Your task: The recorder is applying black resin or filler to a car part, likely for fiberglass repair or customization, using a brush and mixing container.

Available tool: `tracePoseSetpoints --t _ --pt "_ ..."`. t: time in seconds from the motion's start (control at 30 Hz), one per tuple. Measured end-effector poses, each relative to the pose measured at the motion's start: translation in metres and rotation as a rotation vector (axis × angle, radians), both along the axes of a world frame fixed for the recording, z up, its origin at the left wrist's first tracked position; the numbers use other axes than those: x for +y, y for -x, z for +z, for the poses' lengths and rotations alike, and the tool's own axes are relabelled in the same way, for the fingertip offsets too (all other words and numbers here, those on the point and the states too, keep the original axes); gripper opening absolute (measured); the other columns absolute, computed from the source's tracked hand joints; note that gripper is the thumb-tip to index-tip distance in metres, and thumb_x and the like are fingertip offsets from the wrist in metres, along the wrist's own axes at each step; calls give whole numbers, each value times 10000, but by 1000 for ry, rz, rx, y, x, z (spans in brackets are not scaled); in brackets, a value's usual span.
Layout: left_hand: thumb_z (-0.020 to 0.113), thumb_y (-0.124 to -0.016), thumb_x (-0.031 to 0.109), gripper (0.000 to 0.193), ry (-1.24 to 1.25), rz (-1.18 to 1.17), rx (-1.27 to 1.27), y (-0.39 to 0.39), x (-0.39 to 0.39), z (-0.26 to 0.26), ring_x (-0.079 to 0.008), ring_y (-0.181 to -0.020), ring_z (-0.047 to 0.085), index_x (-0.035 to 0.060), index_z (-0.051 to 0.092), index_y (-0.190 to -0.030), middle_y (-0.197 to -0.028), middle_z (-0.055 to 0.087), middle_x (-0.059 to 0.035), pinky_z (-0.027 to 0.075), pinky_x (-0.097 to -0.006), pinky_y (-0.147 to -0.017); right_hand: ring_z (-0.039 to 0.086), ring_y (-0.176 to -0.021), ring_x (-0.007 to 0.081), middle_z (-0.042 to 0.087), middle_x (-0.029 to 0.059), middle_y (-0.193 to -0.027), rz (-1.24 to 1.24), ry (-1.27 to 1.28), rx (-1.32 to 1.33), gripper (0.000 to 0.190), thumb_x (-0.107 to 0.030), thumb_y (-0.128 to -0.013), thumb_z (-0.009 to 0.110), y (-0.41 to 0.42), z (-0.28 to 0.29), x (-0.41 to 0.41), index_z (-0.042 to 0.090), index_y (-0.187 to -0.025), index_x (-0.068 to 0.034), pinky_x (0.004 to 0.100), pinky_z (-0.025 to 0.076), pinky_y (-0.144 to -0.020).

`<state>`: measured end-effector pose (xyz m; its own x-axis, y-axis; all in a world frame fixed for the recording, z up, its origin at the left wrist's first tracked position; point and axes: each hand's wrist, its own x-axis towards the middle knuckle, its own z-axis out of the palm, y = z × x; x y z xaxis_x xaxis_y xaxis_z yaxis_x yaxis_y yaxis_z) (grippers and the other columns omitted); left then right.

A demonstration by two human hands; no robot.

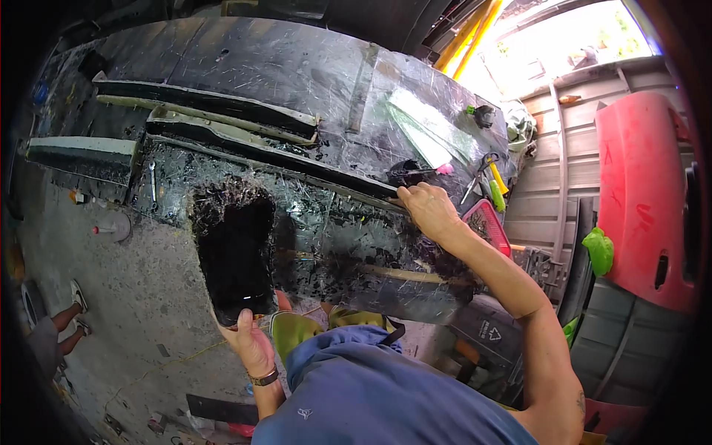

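My left hand (pixel 253 345) grips the near end of a black-coated rectangular panel (pixel 236 256), thumb on top and fingers beneath. Ragged fibres edge the panel's far end, which overlaps the workbench (pixel 311 67). At the bench's right part, my right hand (pixel 428 206) has its fingers closed on the right end of a long, narrow trough-shaped mould (pixel 267 156) with a black inside and pale rim. Behind it lies a second long mould (pixel 206 105) of similar shape. A shorter black-and-white piece (pixel 83 158) rests at the left.
A wrench (pixel 153 186) lies left of the panel. Glass-fibre mat (pixel 420 122), scissors (pixel 473 183) and a pink basket (pixel 486 225) are at the right. A red vehicle panel (pixel 639 200) stands by the metal wall. Another person's legs (pixel 67 317) show at far left, beyond a tub (pixel 115 226).
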<state>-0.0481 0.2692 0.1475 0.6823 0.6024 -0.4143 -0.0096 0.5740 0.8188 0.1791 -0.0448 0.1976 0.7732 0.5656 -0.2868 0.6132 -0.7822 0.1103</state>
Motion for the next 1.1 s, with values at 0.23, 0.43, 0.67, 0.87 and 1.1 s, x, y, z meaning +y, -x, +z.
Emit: tracePoseSetpoints --t 0.23,0.43,0.67,0.87,1.1 --pt "700 -852 100 481 39 6 -26 -6 -24 17 -176 -1098 553 48 482 -1278 -1216 569 -56 455 -334 -935 666 -862 258 670 104 -849 -21 33 19 121 -138 -865 556 13 -7 -47 578 -952 -56 393 543 -715" --pt "737 -794 24 674 106 -4 -57 -25 -35 7 -70 -596 529 76 367 -1355 -951 579 -29 394 -196 -416 609 -661 296 638 159 -749 -419 -598 0 107 -97 -903 631 42 106 -24 632 -889 9 370 465 -609" --pt "775 -762 -3 812 -46 -60 -83 -31 -30 8 -207 -1335 346 4 293 -1416 -1431 378 -129 307 -334 -1105 662 -738 264 666 129 -862 64 -862 134 162 -152 -904 633 65 117 92 646 -997 -21 354 529 -658" --pt "782 -726 -68 888 -180 -27 -86 -35 -26 12 -203 -1281 382 5 252 -1434 -1396 367 -119 442 -310 -1016 656 -735 270 604 98 -792 245 -576 118 119 -129 -893 599 83 81 165 563 -963 -40 358 526 -613" --pt "780 -731 -64 875 -202 -132 17 -33 -21 8 -220 -1251 393 2 252 -1426 -1362 368 -131 516 -312 -922 607 -626 225 630 93 -699 -140 -930 515 161 -158 -898 636 73 62 142 631 -861 -1 355 477 -591"
